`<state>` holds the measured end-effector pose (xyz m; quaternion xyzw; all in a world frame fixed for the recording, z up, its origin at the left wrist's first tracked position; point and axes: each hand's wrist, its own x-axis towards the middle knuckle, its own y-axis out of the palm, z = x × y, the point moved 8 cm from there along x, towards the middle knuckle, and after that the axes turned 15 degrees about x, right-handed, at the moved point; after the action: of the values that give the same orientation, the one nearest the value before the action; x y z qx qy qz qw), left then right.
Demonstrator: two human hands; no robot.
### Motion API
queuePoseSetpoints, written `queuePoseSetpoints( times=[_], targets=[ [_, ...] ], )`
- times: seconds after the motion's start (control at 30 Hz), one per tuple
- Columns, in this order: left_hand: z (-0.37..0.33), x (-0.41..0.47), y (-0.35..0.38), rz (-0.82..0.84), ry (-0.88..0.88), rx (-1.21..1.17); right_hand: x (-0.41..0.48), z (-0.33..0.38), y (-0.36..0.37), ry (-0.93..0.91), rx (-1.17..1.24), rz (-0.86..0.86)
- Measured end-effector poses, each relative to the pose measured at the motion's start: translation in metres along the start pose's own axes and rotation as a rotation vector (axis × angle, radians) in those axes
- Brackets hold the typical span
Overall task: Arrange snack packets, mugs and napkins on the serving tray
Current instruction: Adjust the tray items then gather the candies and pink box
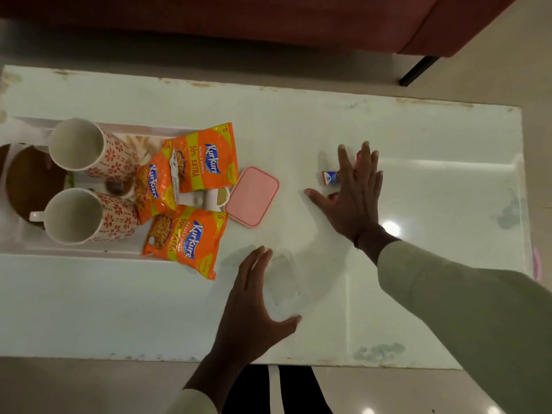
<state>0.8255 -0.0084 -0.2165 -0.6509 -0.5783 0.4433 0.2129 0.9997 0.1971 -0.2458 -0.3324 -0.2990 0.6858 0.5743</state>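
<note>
A white serving tray (74,252) lies at the left of the table. On it stand two white mugs with red flower prints, one at the back (89,149) and one nearer me (86,216). Three orange snack packets (206,159) (155,188) (186,240) lie overlapping on the tray's right end. My right hand (352,192) is spread flat over a small red, white and blue packet (330,177) at mid-table. My left hand (254,297) hovers open beside a clear plastic container (282,279). No napkins are visible.
A pink rectangular lid (252,197) lies just right of the tray. A round brown wooden piece (27,180) sits at the tray's left end. The white table's near edge (179,358) is close to my legs. A dark red sofa (298,22) stands beyond the table.
</note>
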Motion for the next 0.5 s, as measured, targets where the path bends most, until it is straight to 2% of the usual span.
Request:
queuePoseSetpoints(
  times=[0.07, 0.13, 0.23, 0.33, 0.4, 0.47, 0.5],
  targets=[
    [-0.008, 0.013, 0.0, -0.001, 0.017, 0.001, 0.01, 0.007, 0.004, -0.059, -0.033, 0.017],
    [-0.012, 0.025, -0.001, 0.013, 0.026, -0.015, 0.007, 0.018, 0.005, -0.198, -0.015, 0.006],
    [-0.008, 0.038, -0.003, 0.025, -0.012, -0.101, -0.018, 0.026, 0.003, -0.4, -0.03, -0.042],
    [-0.007, 0.044, -0.004, 0.025, 0.018, -0.086, -0.053, 0.025, 0.0, -0.492, -0.069, -0.045],
    [-0.008, 0.045, -0.005, 0.044, 0.03, -0.083, -0.068, 0.022, -0.006, -0.383, -0.043, -0.028],
    [-0.009, 0.045, -0.005, 0.06, 0.05, -0.085, -0.072, 0.014, -0.016, -0.013, 0.175, -0.062],
    [-0.009, 0.046, -0.006, 0.064, 0.062, -0.079, -0.077, 0.006, -0.017, 0.241, 0.42, -0.107]
  ],
)
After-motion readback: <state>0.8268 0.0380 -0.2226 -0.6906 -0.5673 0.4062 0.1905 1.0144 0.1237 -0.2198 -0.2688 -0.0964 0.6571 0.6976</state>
